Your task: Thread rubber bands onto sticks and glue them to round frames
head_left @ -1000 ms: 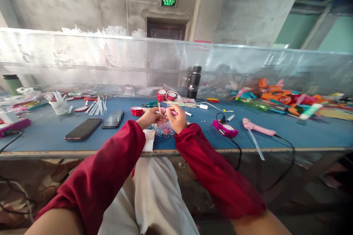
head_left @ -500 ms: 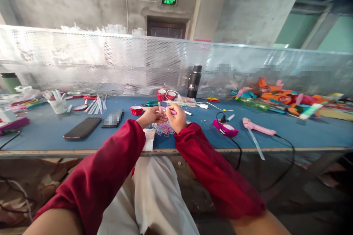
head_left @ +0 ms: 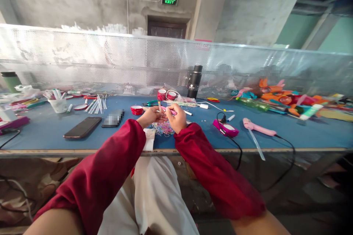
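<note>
Both my hands meet over the blue table (head_left: 55,132), just past its front edge. My left hand (head_left: 150,116) is closed in a pinch on a thin pale stick (head_left: 159,105) that stands up from its fingers. My right hand (head_left: 178,116) is closed around a small pink pen-like piece (head_left: 173,112) whose tip points left toward the stick. Under the hands lies a heap of small coloured rubber bands (head_left: 163,128). A white paper strip (head_left: 149,139) lies by my left wrist. Red sleeves cover both forearms.
A red tape roll (head_left: 136,110) and two more rolls (head_left: 166,95) sit behind my hands, near a black flask (head_left: 194,81). A phone (head_left: 82,127) lies left, a white cup (head_left: 59,105) farther left. Two pink corded tools (head_left: 227,128) lie right; colourful toys (head_left: 278,97) beyond. A perforated metal screen (head_left: 110,62) backs the table.
The stick in my left hand has risen a little higher above the fingers. Otherwise both hands stay in place.
</note>
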`<act>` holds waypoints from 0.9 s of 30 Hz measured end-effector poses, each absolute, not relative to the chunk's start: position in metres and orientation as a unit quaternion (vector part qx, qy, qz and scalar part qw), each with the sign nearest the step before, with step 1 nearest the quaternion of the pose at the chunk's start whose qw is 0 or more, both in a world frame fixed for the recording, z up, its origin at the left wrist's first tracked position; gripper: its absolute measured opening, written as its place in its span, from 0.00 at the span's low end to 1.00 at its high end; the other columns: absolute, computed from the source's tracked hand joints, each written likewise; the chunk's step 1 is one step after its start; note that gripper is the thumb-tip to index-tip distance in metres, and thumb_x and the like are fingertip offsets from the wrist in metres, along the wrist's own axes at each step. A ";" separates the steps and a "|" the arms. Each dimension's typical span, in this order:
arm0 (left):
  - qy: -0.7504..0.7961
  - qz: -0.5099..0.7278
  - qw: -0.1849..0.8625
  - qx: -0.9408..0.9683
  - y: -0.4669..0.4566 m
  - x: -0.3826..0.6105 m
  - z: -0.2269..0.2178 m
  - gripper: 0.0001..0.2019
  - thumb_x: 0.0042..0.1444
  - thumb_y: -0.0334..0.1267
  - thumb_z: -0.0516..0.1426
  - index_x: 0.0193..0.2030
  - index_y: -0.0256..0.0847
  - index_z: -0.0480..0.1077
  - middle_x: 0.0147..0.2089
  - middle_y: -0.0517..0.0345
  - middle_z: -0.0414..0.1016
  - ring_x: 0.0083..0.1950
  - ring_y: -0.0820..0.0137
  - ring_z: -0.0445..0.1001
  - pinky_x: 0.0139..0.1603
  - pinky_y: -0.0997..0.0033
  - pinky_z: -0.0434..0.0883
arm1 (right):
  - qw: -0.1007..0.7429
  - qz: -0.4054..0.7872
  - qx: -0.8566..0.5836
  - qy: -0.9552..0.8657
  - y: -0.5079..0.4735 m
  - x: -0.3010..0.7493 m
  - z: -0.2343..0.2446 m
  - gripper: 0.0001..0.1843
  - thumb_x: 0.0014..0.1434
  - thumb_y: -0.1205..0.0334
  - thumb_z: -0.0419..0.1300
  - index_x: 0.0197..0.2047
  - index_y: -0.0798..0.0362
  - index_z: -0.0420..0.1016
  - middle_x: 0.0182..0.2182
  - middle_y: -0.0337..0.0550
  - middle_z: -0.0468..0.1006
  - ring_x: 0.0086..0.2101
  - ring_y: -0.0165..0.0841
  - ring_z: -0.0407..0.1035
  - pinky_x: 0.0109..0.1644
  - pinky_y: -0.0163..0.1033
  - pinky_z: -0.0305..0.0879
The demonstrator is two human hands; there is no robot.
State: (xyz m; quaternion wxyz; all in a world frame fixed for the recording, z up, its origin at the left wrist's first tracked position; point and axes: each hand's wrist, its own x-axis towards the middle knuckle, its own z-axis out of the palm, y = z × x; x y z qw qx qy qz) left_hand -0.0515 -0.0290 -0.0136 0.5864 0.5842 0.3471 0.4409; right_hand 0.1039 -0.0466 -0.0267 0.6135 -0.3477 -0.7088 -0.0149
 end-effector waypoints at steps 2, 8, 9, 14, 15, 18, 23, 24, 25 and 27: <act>0.352 0.442 0.585 0.582 -0.030 -0.051 -0.013 0.05 0.61 0.24 0.57 0.42 0.34 0.70 0.30 0.52 0.81 0.31 0.72 0.81 0.37 0.75 0.77 | 0.623 -0.019 -0.350 -0.699 -0.046 0.104 -0.027 0.09 0.65 0.55 0.56 0.34 0.48 0.69 0.29 0.40 0.79 0.30 0.34 0.75 0.37 0.37 0.68; 0.351 0.439 0.587 0.582 -0.028 -0.051 -0.013 0.06 0.58 0.23 0.61 0.39 0.35 0.70 0.27 0.55 0.79 0.28 0.73 0.80 0.35 0.75 0.77 | 0.617 -0.022 -0.328 -0.715 -0.046 0.104 -0.027 0.09 0.65 0.56 0.55 0.34 0.48 0.70 0.29 0.40 0.79 0.31 0.34 0.74 0.38 0.38 0.68; 0.350 0.439 0.588 0.582 -0.028 -0.051 -0.014 0.06 0.57 0.24 0.61 0.39 0.35 0.70 0.27 0.55 0.79 0.28 0.73 0.80 0.35 0.75 0.77 | 0.614 -0.023 -0.330 -0.717 -0.046 0.104 -0.027 0.09 0.65 0.56 0.55 0.34 0.48 0.70 0.28 0.40 0.79 0.31 0.34 0.74 0.38 0.38 0.68; 0.345 0.439 0.596 0.578 -0.027 -0.052 -0.015 0.06 0.58 0.26 0.62 0.40 0.35 0.70 0.30 0.52 0.81 0.31 0.71 0.81 0.36 0.74 0.77 | 0.625 -0.022 -0.350 -0.698 -0.046 0.105 -0.027 0.09 0.65 0.55 0.55 0.34 0.48 0.69 0.29 0.41 0.80 0.31 0.35 0.75 0.37 0.38 0.68; 0.346 0.439 0.595 0.578 -0.027 -0.052 -0.015 0.06 0.58 0.26 0.62 0.40 0.35 0.70 0.30 0.52 0.81 0.31 0.71 0.81 0.36 0.74 0.77 | 0.626 -0.022 -0.347 -0.698 -0.046 0.105 -0.027 0.09 0.65 0.55 0.55 0.34 0.48 0.70 0.30 0.41 0.80 0.31 0.35 0.75 0.37 0.38 0.68; 0.346 0.437 0.593 0.580 -0.026 -0.052 -0.015 0.06 0.57 0.26 0.63 0.40 0.35 0.70 0.29 0.53 0.80 0.29 0.72 0.81 0.36 0.75 0.77 | 0.615 -0.022 -0.340 -0.711 -0.046 0.105 -0.027 0.09 0.65 0.55 0.55 0.34 0.48 0.70 0.29 0.41 0.80 0.31 0.35 0.75 0.39 0.38 0.69; 0.337 0.438 0.599 0.579 -0.026 -0.052 -0.016 0.09 0.55 0.29 0.65 0.40 0.35 0.70 0.30 0.53 0.81 0.30 0.71 0.81 0.35 0.75 0.77 | 0.623 -0.021 -0.352 -0.698 -0.045 0.105 -0.027 0.09 0.66 0.54 0.55 0.35 0.48 0.70 0.30 0.41 0.80 0.31 0.35 0.75 0.38 0.38 0.69; 0.337 0.439 0.598 0.580 -0.026 -0.052 -0.015 0.09 0.55 0.29 0.66 0.40 0.35 0.70 0.30 0.53 0.81 0.30 0.71 0.81 0.35 0.75 0.77 | 0.624 -0.021 -0.351 -0.698 -0.045 0.105 -0.027 0.09 0.66 0.54 0.55 0.35 0.48 0.70 0.30 0.41 0.80 0.31 0.35 0.75 0.38 0.38 0.69; 0.338 0.439 0.597 0.580 -0.027 -0.052 -0.015 0.09 0.55 0.29 0.66 0.39 0.35 0.70 0.29 0.53 0.80 0.30 0.71 0.81 0.35 0.75 0.77 | 0.622 -0.020 -0.349 -0.701 -0.045 0.105 -0.027 0.09 0.66 0.54 0.55 0.35 0.48 0.70 0.30 0.41 0.80 0.31 0.35 0.75 0.38 0.38 0.69; 0.340 0.438 0.594 0.582 -0.028 -0.052 -0.014 0.08 0.56 0.28 0.65 0.40 0.35 0.70 0.28 0.54 0.80 0.29 0.72 0.81 0.34 0.76 0.77 | 0.615 -0.019 -0.343 -0.710 -0.046 0.105 -0.027 0.09 0.65 0.54 0.55 0.35 0.48 0.70 0.30 0.40 0.80 0.32 0.35 0.75 0.39 0.38 0.69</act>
